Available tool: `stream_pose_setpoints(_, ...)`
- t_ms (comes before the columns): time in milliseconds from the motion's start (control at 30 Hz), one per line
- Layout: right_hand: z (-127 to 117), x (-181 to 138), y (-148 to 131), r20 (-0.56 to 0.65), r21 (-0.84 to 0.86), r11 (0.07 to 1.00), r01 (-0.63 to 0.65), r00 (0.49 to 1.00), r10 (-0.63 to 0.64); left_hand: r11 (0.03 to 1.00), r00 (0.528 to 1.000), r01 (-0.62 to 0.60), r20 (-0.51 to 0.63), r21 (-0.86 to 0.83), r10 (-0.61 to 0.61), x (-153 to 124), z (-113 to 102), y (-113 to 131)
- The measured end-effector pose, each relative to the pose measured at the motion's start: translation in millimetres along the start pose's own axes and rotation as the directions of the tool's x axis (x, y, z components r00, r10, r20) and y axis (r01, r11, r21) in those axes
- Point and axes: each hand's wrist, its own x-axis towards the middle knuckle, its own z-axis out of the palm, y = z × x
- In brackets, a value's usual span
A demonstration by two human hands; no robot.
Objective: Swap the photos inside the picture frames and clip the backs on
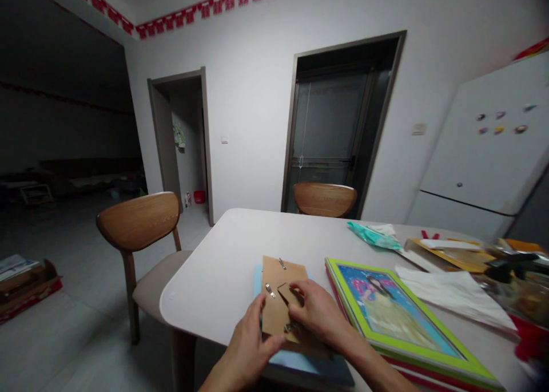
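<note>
A brown backing board (274, 317) with small metal clips lies at the table's near edge, looking like the back of a picture frame. Light blue edges (295, 360) show beneath it; whether they belong to the same frame I cannot tell. My left hand (251, 343) grips the board's left side, its thumb resting across the near part. Over on the right, my right hand (315, 312) pinches a slightly raised flap (283, 289) cut into the board. Just beyond my right forearm, a green-rimmed picture frame (397, 309) rests on a stack of other frames.
The white table (214, 266) has a rounded left corner. A green-and-white plastic wrapper (375, 236), white paper (454, 295) and a yellow envelope (461, 258) lie to the right. Wooden chairs stand at the left (139, 223) and far side (325, 199). A white fridge (484, 157) stands at right.
</note>
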Motion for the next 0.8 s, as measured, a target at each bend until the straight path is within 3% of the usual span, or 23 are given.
stream_pose_setpoints(100, -12.3, 2.6, -22.1, -0.037, 0.05, 0.997, 0.059, 0.998, -0.057, 0.956, 0.985, 0.022, -0.157, -0.292, -0.071, 14.4, -5.8, 6.3)
stream_pose_setpoints(167, -15.5, 3.2, -31.0, -0.064, 0.105, 0.987, 0.12, 0.991, -0.114, 0.881, 0.969, 0.044, -0.193, -0.47, -0.151, 22.4, -15.8, 5.4)
stream_pose_setpoints(233, -14.6, 2.6, -28.0, -0.08, 0.146, 0.981, 0.129, 0.99, -0.118, 0.805, 0.959, 0.073, -0.181, -0.589, -0.219, 24.9, -32.2, -1.5)
stream_pose_setpoints(333, -6.6, -1.5, -1.8, -0.073, 0.088, 0.996, 0.027, 0.997, -0.021, 0.768, 0.935, 0.121, -0.189, -0.629, -0.301, 17.4, -62.1, -22.2)
stream_pose_setpoints(467, 10.2, -11.0, 37.8, -0.004, -0.121, 0.988, -0.096, 0.995, 0.096, 0.839, 0.918, 0.238, -0.169, -0.489, -0.36, 0.4, -88.5, -54.0)
stream_pose_setpoints(600, 20.3, -13.5, 49.1, 0.03, -0.229, 0.963, -0.14, 0.988, 0.151, 0.927, 0.913, 0.313, -0.203, -0.206, -0.353, -5.3, -94.4, -72.2)
stream_pose_setpoints(700, 20.6, -7.2, 48.1, 0.04, -0.226, 0.953, -0.203, 0.975, 0.217, 0.954, 0.9, 0.293, -0.319, -0.059, -0.297, -2.2, -92.3, -74.5)
stream_pose_setpoints(800, 15.1, 1.0, 47.0, 0.012, -0.097, 0.956, -0.278, 0.96, 0.28, 0.966, 0.894, 0.254, -0.396, 0.056, -0.212, 0.4, -79.0, -64.8)
